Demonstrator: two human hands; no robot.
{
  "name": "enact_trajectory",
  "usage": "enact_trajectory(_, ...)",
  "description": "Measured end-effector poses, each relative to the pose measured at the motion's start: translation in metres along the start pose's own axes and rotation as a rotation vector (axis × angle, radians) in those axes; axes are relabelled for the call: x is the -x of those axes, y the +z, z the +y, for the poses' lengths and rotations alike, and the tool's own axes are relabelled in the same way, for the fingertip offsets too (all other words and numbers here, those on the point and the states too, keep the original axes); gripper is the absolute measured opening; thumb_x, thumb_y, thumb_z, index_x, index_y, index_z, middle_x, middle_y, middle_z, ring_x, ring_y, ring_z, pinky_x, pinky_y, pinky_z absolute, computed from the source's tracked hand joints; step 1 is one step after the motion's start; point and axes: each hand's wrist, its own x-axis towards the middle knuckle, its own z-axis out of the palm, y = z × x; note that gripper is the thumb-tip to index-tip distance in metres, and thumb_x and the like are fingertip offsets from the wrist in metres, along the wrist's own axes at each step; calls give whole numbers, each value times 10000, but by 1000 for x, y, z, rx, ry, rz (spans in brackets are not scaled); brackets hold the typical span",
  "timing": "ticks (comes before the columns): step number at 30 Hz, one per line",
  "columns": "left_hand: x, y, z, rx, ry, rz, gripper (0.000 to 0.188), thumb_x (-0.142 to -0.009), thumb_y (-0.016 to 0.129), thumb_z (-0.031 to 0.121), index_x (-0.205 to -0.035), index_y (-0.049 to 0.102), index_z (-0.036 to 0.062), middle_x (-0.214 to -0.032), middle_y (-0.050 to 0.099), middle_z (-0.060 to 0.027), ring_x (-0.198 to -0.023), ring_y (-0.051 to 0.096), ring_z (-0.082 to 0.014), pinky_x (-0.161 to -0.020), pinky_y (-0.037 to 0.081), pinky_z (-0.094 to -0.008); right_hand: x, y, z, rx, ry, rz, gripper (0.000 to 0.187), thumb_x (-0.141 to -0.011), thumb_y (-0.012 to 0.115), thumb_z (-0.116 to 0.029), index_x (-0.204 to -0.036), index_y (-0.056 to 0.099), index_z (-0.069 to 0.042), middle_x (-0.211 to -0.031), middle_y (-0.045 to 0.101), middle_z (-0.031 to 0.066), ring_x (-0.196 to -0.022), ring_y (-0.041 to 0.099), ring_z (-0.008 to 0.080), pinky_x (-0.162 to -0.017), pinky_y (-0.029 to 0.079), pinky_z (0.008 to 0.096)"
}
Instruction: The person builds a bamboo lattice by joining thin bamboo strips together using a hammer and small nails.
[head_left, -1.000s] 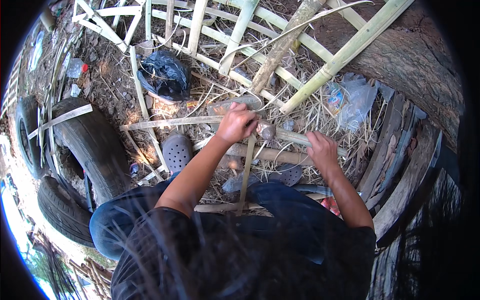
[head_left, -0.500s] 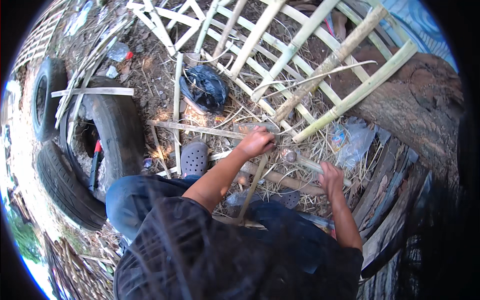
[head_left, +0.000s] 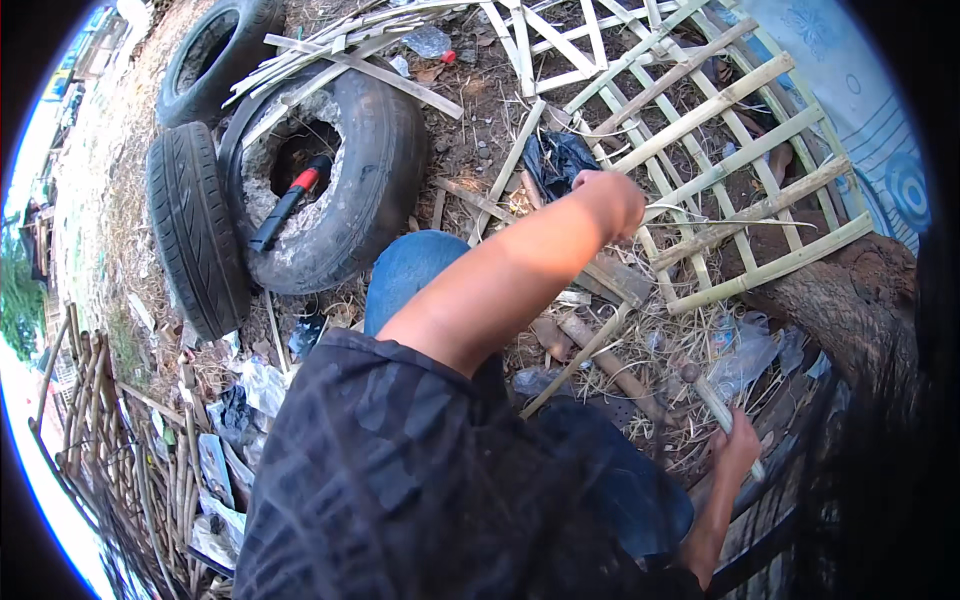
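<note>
Your right hand (head_left: pixel 735 443) is wrapped around the mallet (head_left: pixel 713 403) by its handle, probably so that the round head is free. Farther, your left hand (head_left: pixel 614 204) is curled near the bamboo lattice (head_left: pixel 745 157); whether it grips anything, I cannot tell.

The lattice (head_left: pixel 704 114) seems made of split bamboo, rather smooth, and the round-headed stick (head_left: pixel 711 402) of matt wood. The tyre (head_left: pixel 385 150) is dull rubber; the black bag (head_left: pixel 565 168) is glossy plastic.
</note>
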Motion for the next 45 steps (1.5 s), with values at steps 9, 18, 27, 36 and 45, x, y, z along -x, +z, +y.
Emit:
enact_trajectory(9, 292, 54, -204, 816, 360, 802, 428, -895, 663, 163, -1283, 526, 43, -1191, 598, -52, -1121, 557, -133, -985, 424, -300, 60, 13, 37, 267, 240, -9, 248, -798, 676, -177, -1016, 571, -121, -790, 657, 204, -760, 630, 446, -666, 472, 548)
enact_trajectory(18, 339, 502, -351, 976, -1085, 420, 419, -742, 755, 256, -1039, 620, -7, -883, 693, -167, -840, 666, -253, -771, 513, -363, 58, 42, 44, 351, 307, -354, 405, -774, 678, -130, -1165, 576, -158, -853, 675, 212, -830, 649, 434, -729, 494, 549)
enact_trajectory(27, 259, 567, -396, 642, -1093, 515, 502, -764, 675, 99, -1237, 509, 74, -1225, 556, -210, -1139, 543, -404, -951, 459, -491, 60, 28, 54, 365, 320, -375, 408, -760, 659, -106, -1164, 599, -114, -929, 676, 200, -886, 638, 431, -757, 499, 520)
enact_trajectory(36, 231, 547, -409, 550, -1095, 525, 958, -668, 775, 173, -1458, 248, 47, -1367, 439, -230, -1270, 451, -403, -1012, 440, -500, 22, 7, 15, 441, 408, -429, 550, -754, 662, -68, -1294, 567, -114, -991, 673, 217, -946, 642, 407, -790, 501, 499)
enact_trajectory(45, 250, 567, -425, 302, -945, 642, 959, -629, 789, 272, -1396, 285, -9, -1189, 569, -275, -1014, 604, -455, -857, 517, -501, 1, 9, -16, 504, 351, -511, 432, -783, 657, -115, -1209, 582, -120, -915, 672, 213, -866, 636, 425, -745, 495, 531)
